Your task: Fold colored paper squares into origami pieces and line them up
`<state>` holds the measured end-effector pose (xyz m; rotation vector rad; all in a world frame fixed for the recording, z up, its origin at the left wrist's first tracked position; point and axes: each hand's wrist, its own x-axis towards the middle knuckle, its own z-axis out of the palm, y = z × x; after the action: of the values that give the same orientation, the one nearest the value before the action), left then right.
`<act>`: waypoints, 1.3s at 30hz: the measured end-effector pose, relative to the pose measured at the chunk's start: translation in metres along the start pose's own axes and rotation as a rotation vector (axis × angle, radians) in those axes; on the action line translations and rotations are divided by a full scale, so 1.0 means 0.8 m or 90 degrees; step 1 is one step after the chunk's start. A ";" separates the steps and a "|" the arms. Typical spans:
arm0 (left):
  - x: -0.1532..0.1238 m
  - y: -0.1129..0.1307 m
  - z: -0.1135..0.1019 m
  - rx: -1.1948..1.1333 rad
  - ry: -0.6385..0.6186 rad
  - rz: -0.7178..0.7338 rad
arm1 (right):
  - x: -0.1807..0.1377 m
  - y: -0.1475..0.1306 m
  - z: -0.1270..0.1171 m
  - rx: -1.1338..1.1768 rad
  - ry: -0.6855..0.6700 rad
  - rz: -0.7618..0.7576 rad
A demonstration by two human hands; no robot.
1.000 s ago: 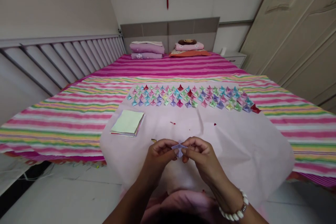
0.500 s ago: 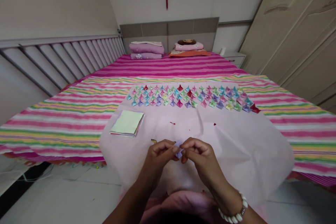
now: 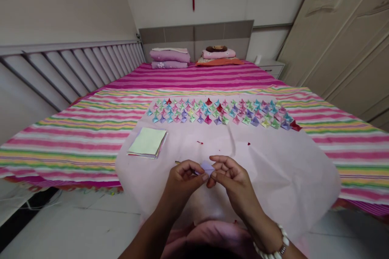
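Between my two hands is a small folded piece of lavender paper (image 3: 208, 168), held above a pale pink sheet (image 3: 273, 162). My left hand (image 3: 186, 176) pinches its left side between thumb and fingers. On its right side, the thumb and fingers of my right hand (image 3: 228, 174) grip the paper, with the index finger raised off it. Left of my hands lies a stack of square paper (image 3: 148, 142), pale green on top. Several rows of small folded paper pieces (image 3: 207, 119) in many colours stand along the far part of the sheet.
Small red scraps (image 3: 199, 143) lie on the sheet beyond my hands. The sheet rests on a bed with a striped cover (image 3: 75, 137). Folded bedding (image 3: 170, 56) is piled by the headboard (image 3: 194, 32). A railing (image 3: 91, 64) runs along the left side; a wardrobe (image 3: 343, 44) stands right.
The lavender paper has been turned and now shows a flatter, pointed face. My right index finger has lifted and the fingers have spread a little. The other things stay in place.
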<state>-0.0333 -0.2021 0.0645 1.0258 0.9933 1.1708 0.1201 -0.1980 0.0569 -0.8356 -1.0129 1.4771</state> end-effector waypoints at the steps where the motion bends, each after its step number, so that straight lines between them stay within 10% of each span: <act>1: 0.000 -0.001 -0.001 0.005 0.004 0.004 | 0.000 0.000 0.000 0.005 -0.004 0.000; 39: 0.009 -0.006 0.003 0.123 0.076 0.026 | 0.006 0.004 -0.002 -0.071 0.002 0.014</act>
<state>-0.0287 -0.1957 0.0598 1.1432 1.2020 1.1978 0.1193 -0.1932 0.0533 -0.9313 -1.0947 1.4469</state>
